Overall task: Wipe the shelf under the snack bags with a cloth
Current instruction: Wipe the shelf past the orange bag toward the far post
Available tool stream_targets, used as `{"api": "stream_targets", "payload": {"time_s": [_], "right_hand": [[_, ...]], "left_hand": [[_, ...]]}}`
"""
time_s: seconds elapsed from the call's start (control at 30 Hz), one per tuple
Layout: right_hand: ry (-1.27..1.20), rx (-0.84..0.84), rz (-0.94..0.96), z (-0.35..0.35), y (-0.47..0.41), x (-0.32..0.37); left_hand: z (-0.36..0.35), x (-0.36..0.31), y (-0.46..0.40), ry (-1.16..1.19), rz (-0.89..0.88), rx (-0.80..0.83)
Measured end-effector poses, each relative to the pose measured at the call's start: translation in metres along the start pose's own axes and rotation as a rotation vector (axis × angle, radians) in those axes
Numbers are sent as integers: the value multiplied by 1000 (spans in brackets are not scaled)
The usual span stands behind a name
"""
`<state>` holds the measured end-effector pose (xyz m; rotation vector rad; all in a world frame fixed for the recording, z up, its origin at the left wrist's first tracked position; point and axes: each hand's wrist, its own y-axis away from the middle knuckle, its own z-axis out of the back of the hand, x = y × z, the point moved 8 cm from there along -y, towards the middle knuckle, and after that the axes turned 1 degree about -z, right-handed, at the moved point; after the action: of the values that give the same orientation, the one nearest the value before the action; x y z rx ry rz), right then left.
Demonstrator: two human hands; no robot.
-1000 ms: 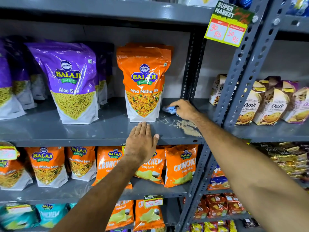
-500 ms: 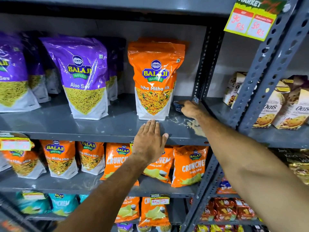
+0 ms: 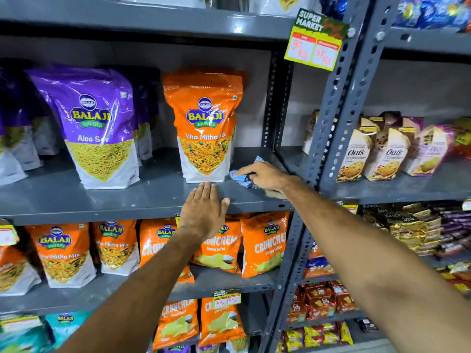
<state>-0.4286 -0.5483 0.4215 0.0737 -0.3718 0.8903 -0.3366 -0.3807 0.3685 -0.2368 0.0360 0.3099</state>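
Note:
My right hand (image 3: 265,175) presses a crumpled blue cloth (image 3: 243,177) onto the grey metal shelf (image 3: 153,197), just right of the orange Balaji snack bag (image 3: 204,126). That bag stands upright near the shelf's right end. A purple Aloo Sev bag (image 3: 96,128) stands further left, with more purple bags behind and beside it. My left hand (image 3: 204,212) lies flat, fingers together, on the shelf's front edge below the orange bag. A pale dusty patch (image 3: 276,194) shows on the shelf beside my right wrist.
A slotted grey upright (image 3: 336,118) bounds the shelf on the right, with a yellow price tag (image 3: 313,44) on it. Oats biscuit boxes (image 3: 382,154) fill the neighbouring shelf. Orange snack bags (image 3: 262,243) line the shelf below.
My right hand has slid the cloth forward and left from the back right corner to beside the orange bag. The dusty patch looks smaller. My left hand has stayed on the edge.

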Motion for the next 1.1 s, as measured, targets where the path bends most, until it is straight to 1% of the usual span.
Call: {"api": "stream_targets", "payload": {"time_s": [0.07,0.2,0.3,0.47,0.63,0.73,0.83,0.93,0.97,1.03,1.1], "right_hand": [[-5,10,11,9,5,-4],[-36,-75,9,24,11,-1],[23,-65,29,11,8,8],[16,-18,43,-1,-3,1],[14,-103,8,10,1,-3],[65,-86,37,-1,1,12],[39,-51,60,-4,0,14],[-15,-23,50,8,3,3],[-70,-59,29,15,4,-4],[-185,-185,-59,30,6,-19],[-156,-329,-207,41,4,-34]], "left_hand": [[-2,1,-1,-7,6,-2],[-4,2,-4,-7,2,-3],[-3,1,-3,-6,-4,3],[-5,3,-4,-5,-2,6],[-6,3,-5,0,-1,-1],[-7,4,-4,-5,-5,3],[-5,3,-4,-13,-5,8],[-5,2,-4,-13,-9,-2],[-5,2,-4,-15,-9,-5],[-5,2,-3,-17,-7,-8],[-5,2,-2,-16,-7,-7]]}}
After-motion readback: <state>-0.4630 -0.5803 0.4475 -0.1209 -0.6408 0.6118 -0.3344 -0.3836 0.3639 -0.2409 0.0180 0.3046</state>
